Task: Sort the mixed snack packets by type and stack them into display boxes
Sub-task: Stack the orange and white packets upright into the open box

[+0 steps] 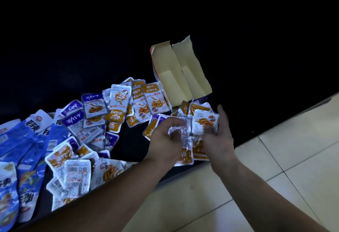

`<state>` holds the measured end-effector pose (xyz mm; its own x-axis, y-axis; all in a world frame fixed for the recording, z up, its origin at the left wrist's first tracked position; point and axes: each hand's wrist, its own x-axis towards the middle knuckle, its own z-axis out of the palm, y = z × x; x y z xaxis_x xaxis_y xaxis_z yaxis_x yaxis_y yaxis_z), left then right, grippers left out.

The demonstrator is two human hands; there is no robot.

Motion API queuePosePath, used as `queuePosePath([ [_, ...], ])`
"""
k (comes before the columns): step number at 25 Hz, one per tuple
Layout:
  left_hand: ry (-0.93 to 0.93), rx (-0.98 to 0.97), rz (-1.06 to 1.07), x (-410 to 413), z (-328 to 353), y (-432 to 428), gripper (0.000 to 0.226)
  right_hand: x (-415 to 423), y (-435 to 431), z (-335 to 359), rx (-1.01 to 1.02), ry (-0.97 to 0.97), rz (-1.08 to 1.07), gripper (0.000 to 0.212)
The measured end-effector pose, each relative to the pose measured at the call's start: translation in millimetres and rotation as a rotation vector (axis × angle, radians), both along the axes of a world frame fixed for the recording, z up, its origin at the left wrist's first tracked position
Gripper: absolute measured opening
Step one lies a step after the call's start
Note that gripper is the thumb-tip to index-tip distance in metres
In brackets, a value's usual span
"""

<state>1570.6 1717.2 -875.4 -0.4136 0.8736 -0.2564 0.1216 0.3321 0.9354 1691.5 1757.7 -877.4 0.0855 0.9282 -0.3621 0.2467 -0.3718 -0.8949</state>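
Note:
Small orange-and-white snack packets (117, 107) and purple-topped ones (91, 103) lie mixed in a pile on the dark table (128, 29). My left hand (163, 140) and my right hand (218, 138) together grip a bunch of orange packets (189, 140) near the table's front edge. Just behind the hands stand two open display boxes side by side, the left box (170, 77) and the right box (194, 73), both showing bare cream insides.
Long blue snack bags (23, 140) lie heaped at the far left. The table's front edge runs diagonally from lower left to upper right, with pale floor tiles (275, 158) beyond it. The back of the table is in darkness.

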Motion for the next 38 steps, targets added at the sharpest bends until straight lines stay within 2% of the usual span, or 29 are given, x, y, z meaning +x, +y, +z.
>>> queuePosePath([
  [3,0.028,-0.01,0.04,-8,4,10,0.039,10,8,5,0.076,-0.113,-0.031,0.066],
  [6,0.042,0.03,0.102,-23,14,14,0.033,15,12,16,0.164,-0.14,-0.062,0.066],
  [11,-0.036,0.106,0.0,-5,39,-6,0.03,-17,-5,28,0.163,-0.047,-0.029,0.063],
  [13,-0.109,0.162,-0.042,1,48,-13,0.031,-31,-12,30,0.115,0.075,-0.034,0.057],
  [15,-0.17,0.177,-0.099,-4,55,-17,0.045,-38,-13,34,0.019,0.259,-0.051,0.053],
  [18,-0.206,0.123,-0.005,-31,60,-18,0.061,-36,-9,35,-0.039,0.45,-0.042,0.049],
  [19,-0.241,0.089,0.027,-42,63,-20,0.062,-33,-10,35,-0.064,0.456,-0.013,0.047],
  [21,-0.246,0.039,0.057,-61,67,-30,0.059,-25,-17,38,-0.113,0.329,0.12,0.038],
  [23,-0.184,-0.004,0.119,-75,68,-45,0.053,-20,-25,32,-0.121,0.116,0.194,0.022],
  [26,-0.093,-0.058,0.184,-80,60,-68,0.049,-4,-30,6,0.031,-0.258,0.208,0.018],
  [27,-0.088,-0.072,0.2,-79,55,-73,0.049,0,-28,-3,0.097,-0.4,0.24,0.025],
  [28,-0.089,-0.084,0.222,-78,49,-76,0.049,2,-25,-13,0.181,-0.546,0.283,0.041],
  [30,-0.104,-0.11,0.232,-70,40,-78,0.048,4,-14,-30,0.3,-0.771,0.43,0.082],
  [31,-0.111,-0.119,0.215,-65,36,-79,0.048,1,-6,-31,0.28,-0.852,0.528,0.099],
  [32,-0.112,-0.117,0.197,-62,33,-80,0.049,-2,3,-28,0.221,-0.899,0.617,0.11],
  [34,-0.108,-0.093,0.202,-60,29,-80,0.052,-5,15,-24,0.183,-0.938,0.659,0.114],
  [38,-0.084,-0.075,0.262,-68,24,-83,0.053,4,21,-27,0.23,-0.834,0.514,0.095],
])
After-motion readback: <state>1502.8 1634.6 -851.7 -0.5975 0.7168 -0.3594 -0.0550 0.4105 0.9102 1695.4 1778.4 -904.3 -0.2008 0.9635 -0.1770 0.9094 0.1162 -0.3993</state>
